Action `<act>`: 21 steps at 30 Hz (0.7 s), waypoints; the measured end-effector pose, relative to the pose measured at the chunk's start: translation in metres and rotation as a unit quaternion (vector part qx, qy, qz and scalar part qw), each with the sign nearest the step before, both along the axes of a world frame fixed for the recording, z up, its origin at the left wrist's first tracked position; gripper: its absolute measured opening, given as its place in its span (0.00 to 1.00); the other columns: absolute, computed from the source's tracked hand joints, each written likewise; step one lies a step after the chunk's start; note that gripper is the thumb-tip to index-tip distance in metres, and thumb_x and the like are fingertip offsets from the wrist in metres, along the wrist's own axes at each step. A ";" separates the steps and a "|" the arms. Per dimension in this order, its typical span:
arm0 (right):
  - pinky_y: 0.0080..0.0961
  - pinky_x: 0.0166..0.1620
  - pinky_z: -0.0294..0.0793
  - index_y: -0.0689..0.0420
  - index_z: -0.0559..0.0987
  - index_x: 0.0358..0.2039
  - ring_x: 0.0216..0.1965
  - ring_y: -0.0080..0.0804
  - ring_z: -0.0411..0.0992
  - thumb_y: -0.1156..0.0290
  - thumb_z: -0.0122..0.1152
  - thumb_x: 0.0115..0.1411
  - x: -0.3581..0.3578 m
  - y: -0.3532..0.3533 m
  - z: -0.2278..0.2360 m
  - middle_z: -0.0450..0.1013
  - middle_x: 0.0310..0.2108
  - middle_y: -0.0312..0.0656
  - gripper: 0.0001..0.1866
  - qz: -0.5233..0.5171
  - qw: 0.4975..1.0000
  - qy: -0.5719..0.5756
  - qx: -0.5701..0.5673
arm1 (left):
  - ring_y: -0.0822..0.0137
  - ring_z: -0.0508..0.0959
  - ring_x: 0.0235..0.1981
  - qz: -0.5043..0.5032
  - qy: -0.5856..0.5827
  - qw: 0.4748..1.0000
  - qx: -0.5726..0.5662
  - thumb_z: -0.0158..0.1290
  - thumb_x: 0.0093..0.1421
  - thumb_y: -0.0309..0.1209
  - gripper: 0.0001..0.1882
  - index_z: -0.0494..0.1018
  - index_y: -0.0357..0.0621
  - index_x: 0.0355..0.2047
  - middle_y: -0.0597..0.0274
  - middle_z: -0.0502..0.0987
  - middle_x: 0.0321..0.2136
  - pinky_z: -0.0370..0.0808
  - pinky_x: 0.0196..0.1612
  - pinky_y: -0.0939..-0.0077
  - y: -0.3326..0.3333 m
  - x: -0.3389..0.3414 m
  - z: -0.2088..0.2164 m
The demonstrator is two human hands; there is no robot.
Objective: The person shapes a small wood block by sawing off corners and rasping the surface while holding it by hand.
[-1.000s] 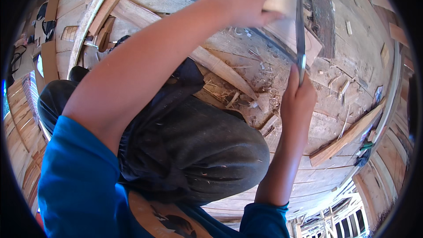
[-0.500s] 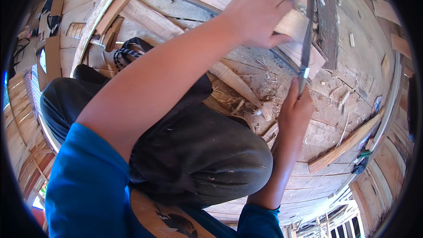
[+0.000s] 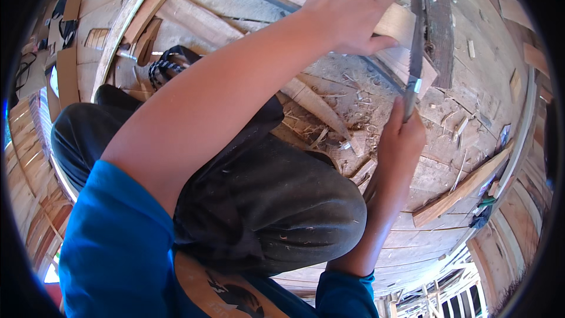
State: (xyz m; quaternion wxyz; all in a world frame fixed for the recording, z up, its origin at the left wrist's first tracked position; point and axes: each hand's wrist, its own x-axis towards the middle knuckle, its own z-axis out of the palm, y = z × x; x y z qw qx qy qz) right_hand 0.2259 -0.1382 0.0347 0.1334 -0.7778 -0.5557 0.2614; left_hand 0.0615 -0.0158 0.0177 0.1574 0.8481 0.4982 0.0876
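My right hand [image 3: 402,132] is closed around the grey handle of a handsaw [image 3: 416,35]. Its long toothed blade points away from me and stands against the end of a pale wooden board [image 3: 397,25]. My left hand [image 3: 349,15] grips that board just left of the blade, thumb on the near side and fingers bent over the top. Under the pale board lies another plank [image 3: 406,65], its end jutting out beyond the blade to the right. My left hand covers much of the pale board, so how deep the blade sits in it cannot be seen.
A dark bark-edged slab [image 3: 438,35] lies right of the saw. Shavings and offcuts [image 3: 353,103] litter the plank floor. A loose wooden strip [image 3: 462,191] rests at the right, and long curved boards [image 3: 156,6] run along the upper left. My bent knee [image 3: 312,206] is close below.
My right hand and the saw have shifted slightly right, the handle a little nearer to me relative to the board. My left hand keeps its grip on the board.
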 end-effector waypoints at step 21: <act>0.36 0.18 0.59 0.62 0.71 0.32 0.12 0.44 0.66 0.65 0.47 0.68 0.021 -0.064 0.010 0.64 0.12 0.50 0.13 -0.008 1.000 -0.002 0.013 | 0.53 0.72 0.51 -0.016 0.034 0.999 -0.004 0.45 0.62 0.51 0.31 0.65 0.33 0.52 0.46 0.72 0.46 0.60 0.58 0.51 -0.006 0.002 0.003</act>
